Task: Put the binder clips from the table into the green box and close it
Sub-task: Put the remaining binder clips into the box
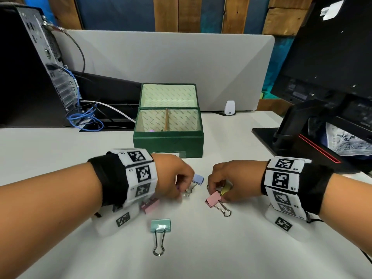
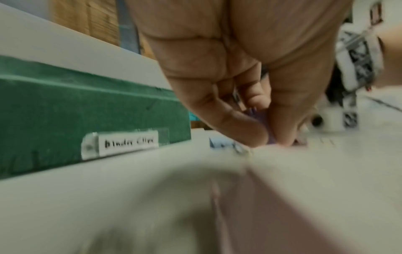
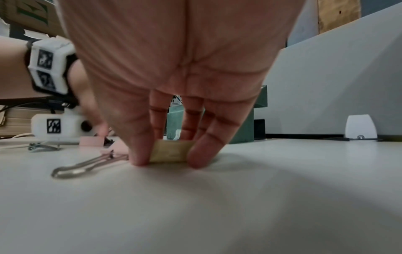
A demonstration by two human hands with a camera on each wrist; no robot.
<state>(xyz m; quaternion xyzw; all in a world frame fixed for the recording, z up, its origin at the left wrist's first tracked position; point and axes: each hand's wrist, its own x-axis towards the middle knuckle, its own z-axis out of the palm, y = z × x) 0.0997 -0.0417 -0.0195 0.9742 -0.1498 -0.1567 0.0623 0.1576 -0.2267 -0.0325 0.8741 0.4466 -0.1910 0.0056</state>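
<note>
Right, both hands down on the white desk, just in front of the green box. The box sits mid-desk w/ its lid flipped open behind it; a "Binder Clips" label is taped on the front wall. Right hand has thumb & fingers curled round a yellow binder clip, pinching it vs. the desk surface. Left hand pinches something purple betw. thumb & fingers; blurry, prob. a clip, can't tell. A lilac-blue clip lies just beside the left fingertips. A pink clip lies touching the right hand's thumb side, wire handles pointing to the near edge. Another pink clip is tucked under the left wrist. A mint-green clip lies nearest the near edge, apart from both hands.
</note>
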